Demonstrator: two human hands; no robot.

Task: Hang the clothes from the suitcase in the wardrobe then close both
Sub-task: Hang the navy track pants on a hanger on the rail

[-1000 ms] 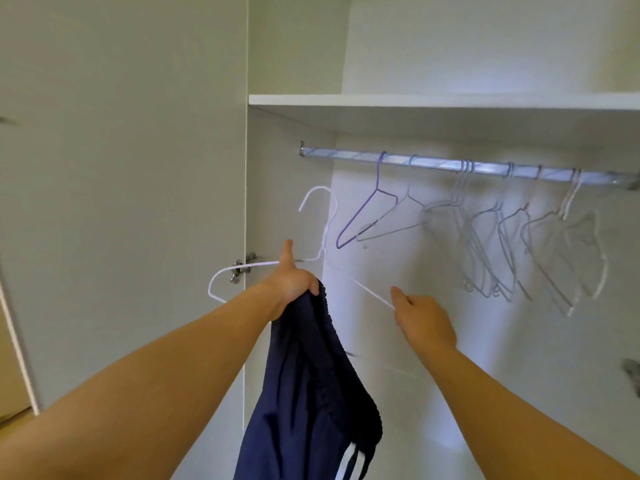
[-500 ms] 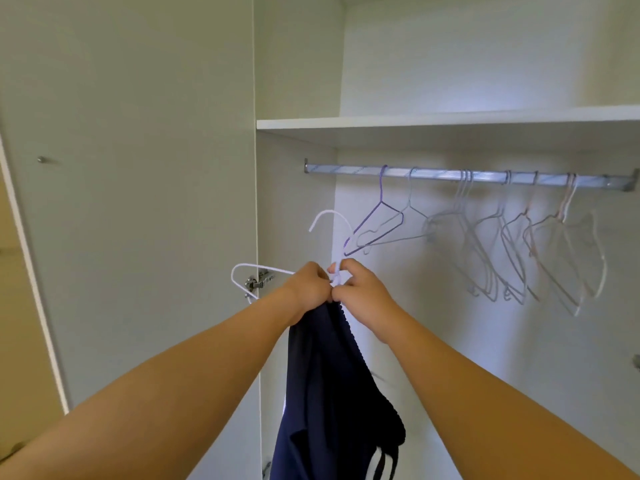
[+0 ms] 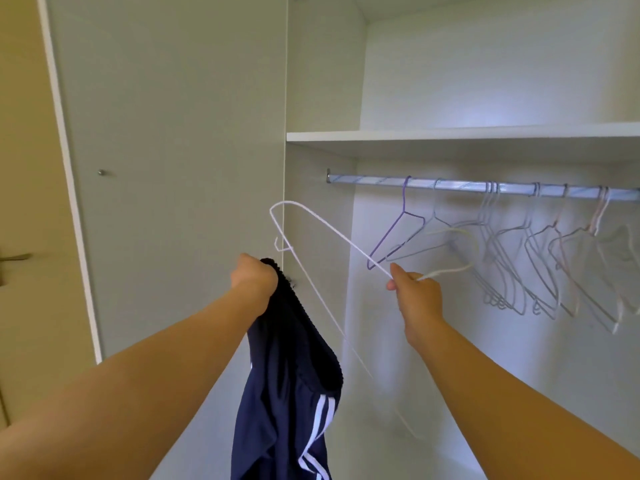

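My hands have drawn apart: my right hand (image 3: 415, 294) now pinches the white hanger (image 3: 346, 239) at its neck, right of my left hand (image 3: 254, 279), which grips the navy shorts (image 3: 287, 375) by the waistband. Held so lightly, the thin wire could twist free and miss the waistband.

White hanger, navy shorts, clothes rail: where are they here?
White hanger (image 3: 346, 239), head view, on its long upper wire.
Navy shorts (image 3: 287, 393), head view, on the hanging fabric.
Clothes rail (image 3: 367, 181), head view, on its bare left stretch.

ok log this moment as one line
left hand: grips navy striped shorts | right hand: holds white wire hanger, off rail | shorts not yet on hanger
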